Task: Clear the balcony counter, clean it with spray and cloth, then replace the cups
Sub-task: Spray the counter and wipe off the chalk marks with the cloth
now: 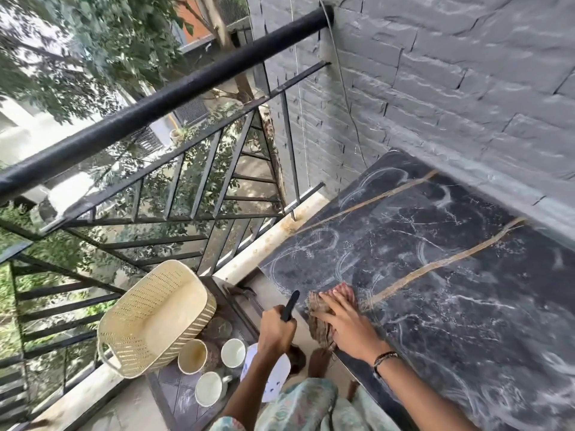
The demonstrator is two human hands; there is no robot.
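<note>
Basket (155,318): we are seeing a cream plastic basket with slotted walls, tilted on its side, lying well to the left of both hands on a low dark stand (177,390).
Cups (233,353): we are finding three pale cups standing beside the basket, just left of and below the left hand; one is tan inside, two are white inside.
Left hand (277,332): we are closing it in a fist around the neck of the spray bottle (280,376); the black trigger or nozzle part is sticking up out of the fist, and the white body is showing below the wrist.
Cloth (320,318): we are pressing a brownish striped cloth, crumpled, against the near edge of the counter; it is lying under the right hand, just right of the left fist.
Right hand (342,321): we are laying it flat on the cloth, fingers stretched out and close together, palm down; a dark band is sitting on the wrist.
Counter (451,275): we are looking at a black marbled slab with white veins, tan seams and pale ring marks, stretching up and right from the right hand to the grey brick wall (451,73).
</note>
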